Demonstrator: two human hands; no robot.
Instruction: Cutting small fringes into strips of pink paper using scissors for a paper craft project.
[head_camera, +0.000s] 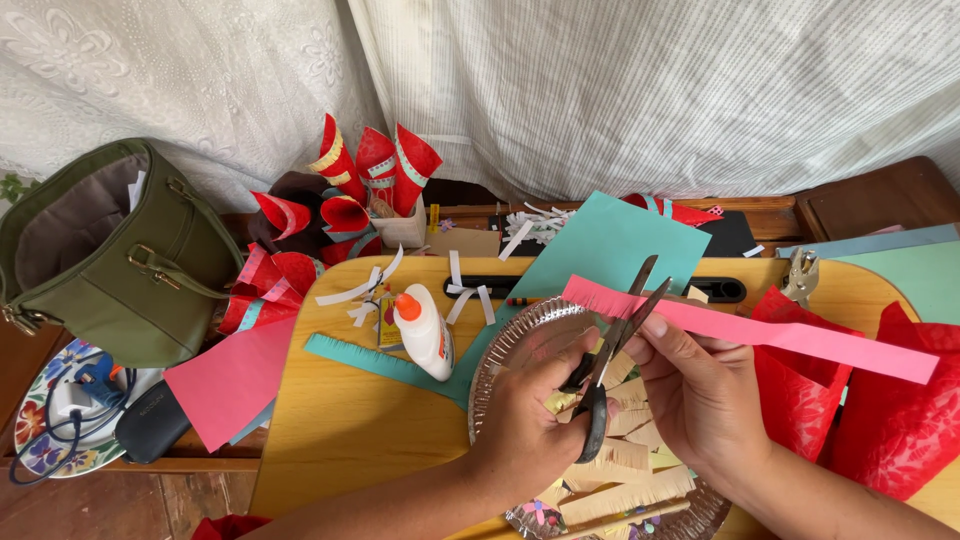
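Fingers (655, 335) pinched on pink strip (760, 330)

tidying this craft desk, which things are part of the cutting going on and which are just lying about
In use: scissors in left hand; pink paper strip in right hand; foil plate of fringed strips.

Lying about: glue bottle, green handbag, red cones, hole punch.

I count one pair of scissors (610, 350), one glue bottle (424, 330), one foil plate (520, 335), one green handbag (110, 250), one pink strip (760, 330).
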